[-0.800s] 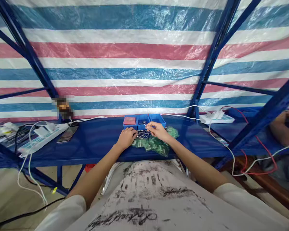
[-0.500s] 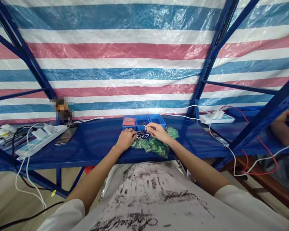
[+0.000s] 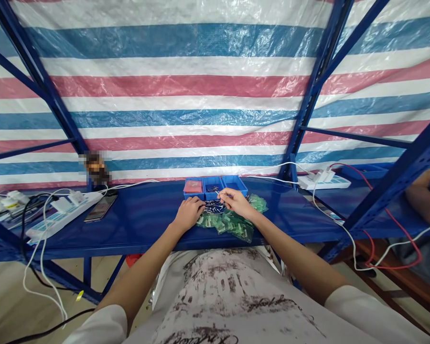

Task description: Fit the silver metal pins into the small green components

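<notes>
My left hand (image 3: 188,212) rests on the blue shelf (image 3: 143,215), fingers curled on a small pile of dark metal pins (image 3: 212,207). My right hand (image 3: 236,201) hovers over the same pile, fingertips pinched on one thin pin. Green circuit boards (image 3: 232,221) lie in a heap under and beside both hands. Just beyond the hands stand three small blue trays (image 3: 215,184); the left one holds something reddish.
A white power strip (image 3: 62,212) and a phone (image 3: 101,208) lie at the left, with cables hanging off the edge. Another power strip (image 3: 322,180) with red and white wires sits at the right. Another person's arm (image 3: 424,196) shows at the far right. Blue rack posts flank the shelf.
The view has tilted slightly, so everything sits lower in frame. My right hand has shifted a little toward the trays; my left hand stays on the pins.
</notes>
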